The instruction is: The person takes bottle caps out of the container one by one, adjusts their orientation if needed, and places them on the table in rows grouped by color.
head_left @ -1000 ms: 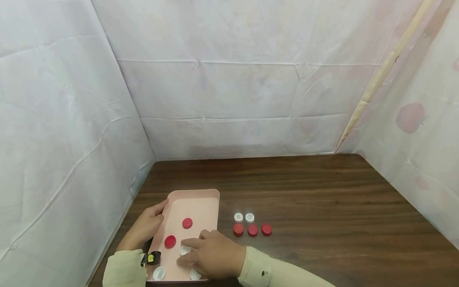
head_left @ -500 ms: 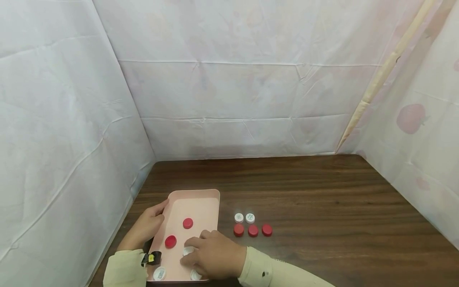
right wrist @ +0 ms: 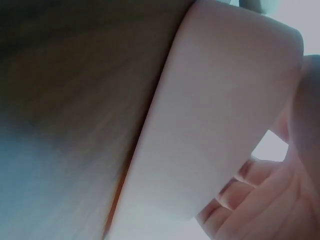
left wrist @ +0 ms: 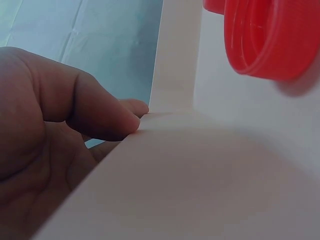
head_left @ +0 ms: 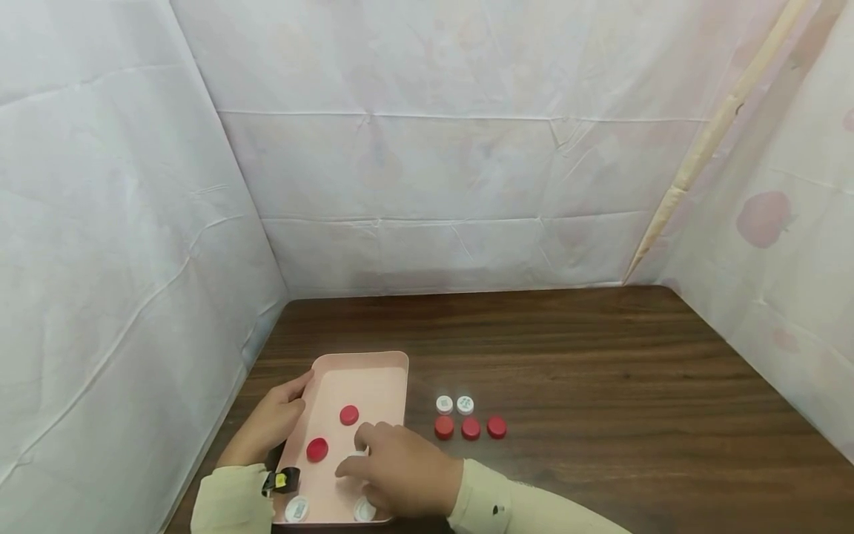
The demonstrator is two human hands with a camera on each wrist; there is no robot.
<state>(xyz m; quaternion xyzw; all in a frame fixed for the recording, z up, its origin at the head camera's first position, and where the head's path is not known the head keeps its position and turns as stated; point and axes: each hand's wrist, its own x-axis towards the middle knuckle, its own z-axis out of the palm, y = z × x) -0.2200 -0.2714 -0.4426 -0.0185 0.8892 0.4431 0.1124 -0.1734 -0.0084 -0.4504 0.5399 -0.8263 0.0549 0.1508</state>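
Note:
A pink tray (head_left: 360, 362) lies on the wooden table at the near left. My left hand (head_left: 288, 402) holds its left rim, thumb over the edge; the left wrist view shows the thumb (left wrist: 102, 112) against the tray rim (left wrist: 176, 55) and a red cap (left wrist: 267, 40) inside. Over the tray's near right part, my right hand (head_left: 357, 457) pinches a white cap (head_left: 359, 452) in its fingertips. Two red caps (head_left: 349, 414) (head_left: 316, 449) and two white caps (head_left: 296, 509) (head_left: 364, 509) lie in the tray. In the right wrist view the tray wall (right wrist: 215, 125) fills the middle, with curled fingers (right wrist: 240, 200) beside it.
Right of the tray on the table (head_left: 600, 371) stand two white caps (head_left: 454, 404) in a row and three red caps (head_left: 470, 428) in a row in front of them. White sheeting walls the table at the left, back and right.
My right hand has risen slightly and shifted forward, and the white cap its fingers touched on the tray floor is now between its fingertips. The left hand and the tray have stayed still.

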